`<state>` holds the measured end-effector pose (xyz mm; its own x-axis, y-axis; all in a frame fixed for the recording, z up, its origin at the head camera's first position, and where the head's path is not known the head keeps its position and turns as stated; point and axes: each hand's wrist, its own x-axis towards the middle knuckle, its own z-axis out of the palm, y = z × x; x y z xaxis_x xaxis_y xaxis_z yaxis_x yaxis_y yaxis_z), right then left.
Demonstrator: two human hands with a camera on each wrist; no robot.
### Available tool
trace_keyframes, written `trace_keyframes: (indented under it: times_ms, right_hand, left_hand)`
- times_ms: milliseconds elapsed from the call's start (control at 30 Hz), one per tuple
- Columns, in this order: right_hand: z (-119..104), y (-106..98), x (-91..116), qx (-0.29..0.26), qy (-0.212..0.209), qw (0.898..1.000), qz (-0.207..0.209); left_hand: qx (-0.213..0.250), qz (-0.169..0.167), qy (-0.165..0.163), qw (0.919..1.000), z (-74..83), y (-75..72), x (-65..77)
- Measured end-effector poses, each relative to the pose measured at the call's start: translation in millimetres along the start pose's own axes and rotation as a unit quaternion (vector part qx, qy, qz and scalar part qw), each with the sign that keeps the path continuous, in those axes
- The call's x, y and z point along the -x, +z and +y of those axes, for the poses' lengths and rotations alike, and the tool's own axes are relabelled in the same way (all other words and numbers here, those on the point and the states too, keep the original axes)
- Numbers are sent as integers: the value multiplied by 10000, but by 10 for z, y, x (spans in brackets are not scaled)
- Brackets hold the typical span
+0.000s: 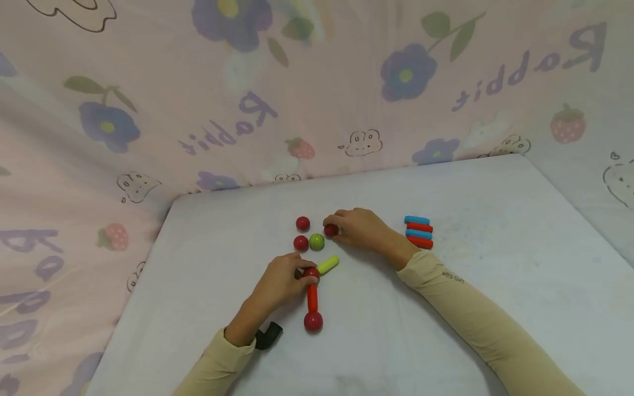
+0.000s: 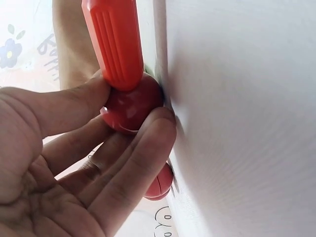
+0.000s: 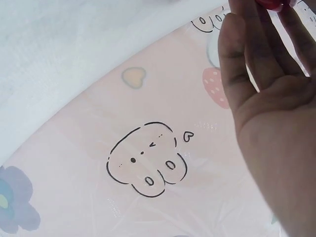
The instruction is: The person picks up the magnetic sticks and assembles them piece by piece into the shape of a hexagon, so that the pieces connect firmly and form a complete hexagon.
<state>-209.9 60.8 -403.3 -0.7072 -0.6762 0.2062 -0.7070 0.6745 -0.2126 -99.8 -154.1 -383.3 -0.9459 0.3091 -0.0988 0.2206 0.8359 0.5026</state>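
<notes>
My left hand (image 1: 283, 281) pinches a red ball (image 2: 133, 104) between thumb and fingers. From that ball a red rod (image 1: 312, 298) runs toward the near side, ending in another red ball (image 1: 313, 322). A yellow-green rod (image 1: 329, 264) points away from the held ball to the upper right. Farther back, my right hand (image 1: 364, 228) has its fingertips and thumb around a dark red ball (image 1: 331, 230); the right wrist view shows only a sliver of it at the top edge. Beside this hand lie a green ball (image 1: 317, 241) and two red balls (image 1: 301, 243).
Several short red and blue rods (image 1: 419, 233) lie in a stack-like row right of the right hand. A black curved object (image 1: 269, 336) sits by the left wrist, partly hidden. The white table (image 1: 495, 231) meets a patterned pink cloth (image 1: 317, 82) at the back and left.
</notes>
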Motion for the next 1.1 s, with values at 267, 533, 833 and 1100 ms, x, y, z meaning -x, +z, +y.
trace_keyframes:
  times_ms: [267,533,833,1100]
  right_hand:
    - [15,0,14,-24,18,10000,51]
    - [23,17,4,-20,-30,10000,49]
    - [-23,-18,158,127,199,9990,-385]
    - [-17,-69,339,-161,633,9968,-450]
  left_hand:
    - [19,7,61,10000,14,-7,-5]
    - [51,18,-47,10000,12,-9,-8]
    - [137,32,-95,9999,8,-1,16]
    - [63,134,17,9999,9,4,11]
